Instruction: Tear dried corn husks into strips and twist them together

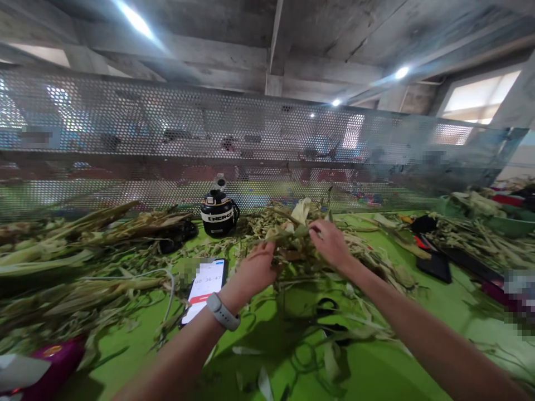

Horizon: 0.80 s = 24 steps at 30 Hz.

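Note:
Both my hands reach forward over a green table (376, 373) into a heap of pale green leaves and husks (292, 223). My left hand (256, 270), with a grey watch on the wrist, is closed around a bunch of leaves from below. My right hand (331, 240) pinches the same bunch from the right, fingers curled on a leaf strip. The leaves hide most of both hands' fingertips.
A phone (204, 287) with a lit timer screen lies left of my left arm. A black jug (218, 211) stands behind it. Long stalks (71, 256) pile on the left, more leaves and dark objects (434, 264) on the right. A perforated metal screen (267, 145) backs the table.

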### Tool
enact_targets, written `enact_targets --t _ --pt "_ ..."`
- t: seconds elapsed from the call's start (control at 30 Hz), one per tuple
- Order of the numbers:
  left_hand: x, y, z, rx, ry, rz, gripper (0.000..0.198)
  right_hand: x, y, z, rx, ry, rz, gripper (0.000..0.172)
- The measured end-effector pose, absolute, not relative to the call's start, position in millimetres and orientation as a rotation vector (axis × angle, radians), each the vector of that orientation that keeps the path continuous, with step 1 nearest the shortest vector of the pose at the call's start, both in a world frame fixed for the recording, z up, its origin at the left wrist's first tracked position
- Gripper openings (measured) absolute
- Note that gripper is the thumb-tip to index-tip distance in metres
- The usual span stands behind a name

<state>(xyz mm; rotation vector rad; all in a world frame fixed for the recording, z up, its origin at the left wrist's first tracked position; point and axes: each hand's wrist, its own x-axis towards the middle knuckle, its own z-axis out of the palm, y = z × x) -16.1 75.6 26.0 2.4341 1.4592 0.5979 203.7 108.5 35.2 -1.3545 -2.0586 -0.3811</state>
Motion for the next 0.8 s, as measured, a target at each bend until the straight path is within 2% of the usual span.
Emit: enact_targets --t 0.13,0.2,0.33,0.47,0.5,0.63,0.8 --pt "-18.2 80.2 23.5 2.279 1.361 0.891 0.078 215.4 101.4 44.7 -1.306 -1.824 -0.329 0.019" --pt "-14.3 77.9 25.7 2.293 1.323 1.080 0.083 214.9 97.1 46.1 -1.192 -1.825 -0.271 0.016" --pt "-1.3 80.0 31.9 2.469 1.289 1.242 0.071 206.0 90.4 45.1 -1.089 -2.016 -0.225 0.021" --pt "15.4 101.8 32.5 2.676 1.012 0.959 0.071 201.9 89.9 47.2 -1.136 -2.005 -0.314 0.024" --pt "19.6 107.9 31.7 2.694 0.961 0.828 0.065 203.0 90.4 48.1 -1.138 -2.005 -0.352 0.025" --pt "33.1 122.0 27.0 2.666 1.111 0.692 0.042 216.4 91.8 46.4 -1.173 -2.018 -0.442 0.029" --pt "31.7 125.8 17.3 2.587 1.316 0.642 0.032 253.3 89.1 34.2 -1.401 -1.806 -0.110 0.025"
